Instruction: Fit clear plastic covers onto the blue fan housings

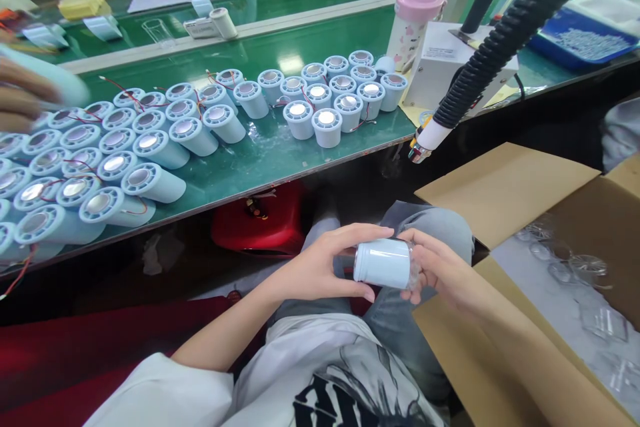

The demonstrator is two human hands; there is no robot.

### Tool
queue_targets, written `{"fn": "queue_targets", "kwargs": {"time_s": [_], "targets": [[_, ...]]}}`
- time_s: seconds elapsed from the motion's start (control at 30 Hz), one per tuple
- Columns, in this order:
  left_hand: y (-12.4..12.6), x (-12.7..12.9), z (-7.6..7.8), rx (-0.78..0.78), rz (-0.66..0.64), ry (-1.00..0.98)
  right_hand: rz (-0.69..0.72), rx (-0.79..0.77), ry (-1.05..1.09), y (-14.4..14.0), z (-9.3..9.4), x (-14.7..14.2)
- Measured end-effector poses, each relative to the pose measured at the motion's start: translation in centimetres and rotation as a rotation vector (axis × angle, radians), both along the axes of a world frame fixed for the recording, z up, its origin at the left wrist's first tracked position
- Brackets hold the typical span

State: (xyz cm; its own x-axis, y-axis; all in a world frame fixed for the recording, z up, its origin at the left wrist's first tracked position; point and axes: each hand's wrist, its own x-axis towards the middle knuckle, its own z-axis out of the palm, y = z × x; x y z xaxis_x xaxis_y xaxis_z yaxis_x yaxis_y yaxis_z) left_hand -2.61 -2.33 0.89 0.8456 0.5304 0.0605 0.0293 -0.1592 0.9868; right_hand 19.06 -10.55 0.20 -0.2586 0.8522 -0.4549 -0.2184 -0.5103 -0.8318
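Observation:
Above my lap, a light-blue cylindrical housing [384, 263] lies on its side between my two hands. My left hand [325, 265] grips it from the left, thumb and fingers along opposite sides. At its right end, the fingers of my right hand [435, 265] close around a clear plastic piece [414, 268], mostly hidden by them. Whether this piece is a cap or a sleeve over the housing I cannot tell. Many similar light-blue housings [327, 128] stand or lean on the green bench, several with thin red and black wires.
A cardboard box [510, 190] with clear plastic parts [603, 320] is open at my right. A black flexible hose [480, 73] with a white nozzle hangs over the bench edge near a pink-lidded bottle [415, 20]. A co-worker's blurred hand [23, 97] is at far left; another person sits opposite.

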Motion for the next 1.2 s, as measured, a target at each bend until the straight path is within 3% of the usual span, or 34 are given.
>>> {"fn": "queue_targets", "kwargs": {"time_s": [0.17, 0.4, 0.63, 0.8, 0.93, 1.2], "targets": [[-0.1, 0.0, -0.1, -0.086, 0.002, -0.006, -0.022, -0.056, 0.011, 0.1, 0.1, -0.6], [0.3, 0.3, -1.2, -0.325, 0.048, -0.084, -0.070, -0.066, 0.085, 0.5, -0.4, -1.0], [4.4, 3.6, -3.1, -0.580, 0.118, -0.248, -0.315, -0.090, 0.270, 3.0, -2.1, -1.3], [8.8, 6.9, -3.3, -0.574, 0.107, -0.233, -0.451, -0.033, 0.305, 6.2, -3.2, -0.8], [10.8, 7.9, -2.9, -0.524, 0.074, -0.219, -0.481, 0.006, 0.288, 8.0, -3.4, -0.4], [9.7, 5.7, -2.5, -0.476, 0.089, -0.208, -0.397, 0.042, 0.222, 7.7, -2.8, -0.4]]}}
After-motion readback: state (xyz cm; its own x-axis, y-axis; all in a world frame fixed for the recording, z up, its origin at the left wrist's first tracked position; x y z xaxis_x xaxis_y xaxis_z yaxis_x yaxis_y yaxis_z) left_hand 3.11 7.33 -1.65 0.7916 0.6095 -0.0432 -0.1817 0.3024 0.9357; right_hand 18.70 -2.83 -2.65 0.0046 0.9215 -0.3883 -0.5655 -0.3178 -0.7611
